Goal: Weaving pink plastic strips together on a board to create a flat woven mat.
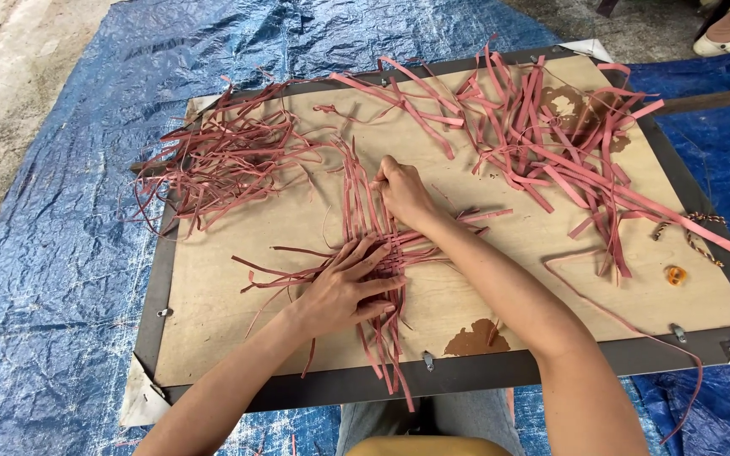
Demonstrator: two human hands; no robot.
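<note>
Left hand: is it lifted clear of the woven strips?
No, the left hand lies flat with fingers spread on the woven strips, pressing them onto the board.

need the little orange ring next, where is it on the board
In the head view the orange ring lies on the wooden board near its right edge, beyond the right hand.

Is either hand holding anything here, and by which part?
The right hand pinches a reddish strip at the upper edge of the woven patch; the left hand only presses flat on it.
</note>
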